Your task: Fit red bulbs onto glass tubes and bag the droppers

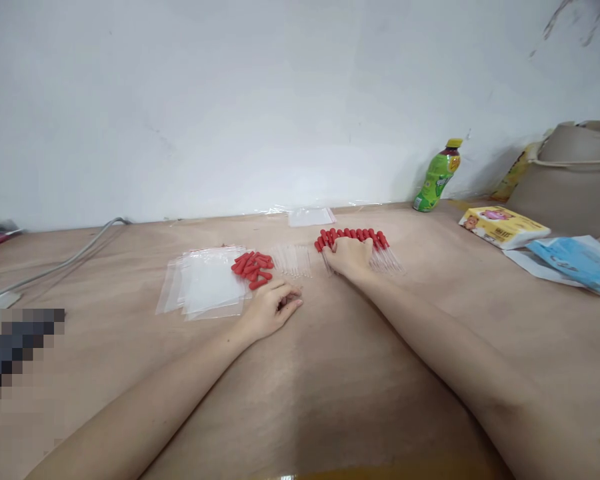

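My right hand (351,256) lies over a row of glass droppers (387,259) with red rubber bulbs. Its fingers are bent down on a dropper at the row's left end, and the back of the hand hides the middle tubes. Closer to me, my left hand (271,308) rests on the table, fingers loosely curled, thumb a little apart, with nothing visible in it. Just beyond it is a heap of loose red rubber bulbs (251,265), partly on a stack of clear zip bags (207,287). Bare thin glass tubes (291,260) lie side by side between the heap and the row.
Against the wall lies another clear bag pack (310,217). At right are a green bottle (436,180), a yellow tissue pack (503,225), a blue packet (577,260) and a grey-beige bin (570,177). A grey cable (83,250) crosses the left side of the brown table (260,413).
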`<state>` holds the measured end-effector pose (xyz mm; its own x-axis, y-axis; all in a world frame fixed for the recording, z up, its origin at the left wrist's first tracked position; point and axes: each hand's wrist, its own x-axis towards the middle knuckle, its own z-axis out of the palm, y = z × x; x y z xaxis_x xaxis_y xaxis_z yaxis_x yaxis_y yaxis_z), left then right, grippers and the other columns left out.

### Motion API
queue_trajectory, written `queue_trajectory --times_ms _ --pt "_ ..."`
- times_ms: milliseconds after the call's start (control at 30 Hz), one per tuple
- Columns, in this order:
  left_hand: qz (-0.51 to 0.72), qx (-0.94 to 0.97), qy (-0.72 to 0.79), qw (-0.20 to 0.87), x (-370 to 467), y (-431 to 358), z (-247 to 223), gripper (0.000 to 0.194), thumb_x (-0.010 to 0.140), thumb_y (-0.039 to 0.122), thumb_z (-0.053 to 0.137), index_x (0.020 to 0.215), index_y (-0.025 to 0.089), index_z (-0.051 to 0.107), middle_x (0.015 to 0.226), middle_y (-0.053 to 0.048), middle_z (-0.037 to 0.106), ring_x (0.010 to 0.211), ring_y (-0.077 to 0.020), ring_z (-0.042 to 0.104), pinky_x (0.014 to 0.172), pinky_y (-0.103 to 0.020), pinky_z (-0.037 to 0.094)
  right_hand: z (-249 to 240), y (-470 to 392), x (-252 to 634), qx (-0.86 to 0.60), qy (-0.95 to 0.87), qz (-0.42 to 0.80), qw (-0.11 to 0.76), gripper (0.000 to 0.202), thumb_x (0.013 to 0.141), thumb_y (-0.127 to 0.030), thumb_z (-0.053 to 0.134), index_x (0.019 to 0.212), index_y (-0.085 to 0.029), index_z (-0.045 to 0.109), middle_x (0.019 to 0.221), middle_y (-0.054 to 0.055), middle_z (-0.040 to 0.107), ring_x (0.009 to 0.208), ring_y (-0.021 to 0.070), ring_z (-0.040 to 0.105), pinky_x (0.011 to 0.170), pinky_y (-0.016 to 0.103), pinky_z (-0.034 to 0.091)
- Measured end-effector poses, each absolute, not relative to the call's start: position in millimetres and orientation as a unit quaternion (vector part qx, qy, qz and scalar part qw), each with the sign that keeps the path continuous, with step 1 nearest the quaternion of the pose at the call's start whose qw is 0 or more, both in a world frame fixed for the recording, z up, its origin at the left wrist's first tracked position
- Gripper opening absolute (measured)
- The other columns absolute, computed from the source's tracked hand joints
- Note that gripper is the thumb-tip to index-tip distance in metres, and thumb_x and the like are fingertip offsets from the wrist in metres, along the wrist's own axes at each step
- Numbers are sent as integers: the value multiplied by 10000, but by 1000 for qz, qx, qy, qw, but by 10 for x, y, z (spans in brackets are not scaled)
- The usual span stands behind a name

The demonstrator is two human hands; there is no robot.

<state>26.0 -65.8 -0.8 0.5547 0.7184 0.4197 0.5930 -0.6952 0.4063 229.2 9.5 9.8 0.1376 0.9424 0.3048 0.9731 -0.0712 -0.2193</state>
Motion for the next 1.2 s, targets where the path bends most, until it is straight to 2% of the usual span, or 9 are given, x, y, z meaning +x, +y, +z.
queue_trajectory --times_ms 167,300,567,667,767,833,1000,1200 --pt "285 878 369 108 267 -662 -1 102 809 212 524 837 167 611 782 -24 583 634 -104 529 596 -229 437 102 45 2281 -715 -669 -52 197 395 802 -437 364 705 -158 627 700 81 640 689 211 555 771 402 216" --pt "282 879 371 100 263 -654 -8 117 816 226 513 842 176 615 775 -22 583 639 -111 530 597 -236 435 136 -15 2133 -674 -711 -36 194 322 796 -386 389 726 -188 633 756 62 655 754 205 559 783 392 210" --pt "269 883 375 78 240 -663 -44 124 827 240 499 852 172 601 771 -20 561 626 -108 510 593 -234 426 210 72 1881 -701 -702 8 126 265 741 -320 457 772 -147 655 784 130 656 755 242 586 773 407 241" --pt "258 886 385 7 204 -646 -5 129 830 243 482 839 168 587 762 -28 557 637 -123 519 588 -241 426 250 98 1834 -709 -695 23 115 250 729 -296 469 799 -142 652 832 142 654 776 251 587 786 419 245" --pt "231 862 420 -163 125 -596 109 157 827 236 460 777 155 585 765 -69 564 710 -184 540 641 -302 428 279 104 1793 -715 -690 43 105 233 716 -268 481 812 -148 656 862 140 653 789 251 585 802 423 246" --pt "215 834 451 -235 60 -556 185 168 821 231 453 764 150 588 767 -94 566 743 -227 540 654 -344 429 290 104 1774 -714 -690 55 101 228 709 -262 486 808 -153 661 862 137 654 797 254 585 813 429 242" --pt "182 835 466 -228 -72 -459 172 116 776 193 488 724 156 586 739 -103 548 720 -261 528 618 -384 443 304 120 1761 -717 -687 69 101 220 698 -260 493 798 -163 664 853 128 653 796 259 586 810 434 245" --pt "165 836 471 -227 -52 -445 104 137 776 137 467 687 143 571 741 -113 534 749 -265 518 675 -403 448 293 158 1772 -720 -680 99 96 212 697 -287 513 792 -166 659 877 117 649 800 249 583 801 420 278"
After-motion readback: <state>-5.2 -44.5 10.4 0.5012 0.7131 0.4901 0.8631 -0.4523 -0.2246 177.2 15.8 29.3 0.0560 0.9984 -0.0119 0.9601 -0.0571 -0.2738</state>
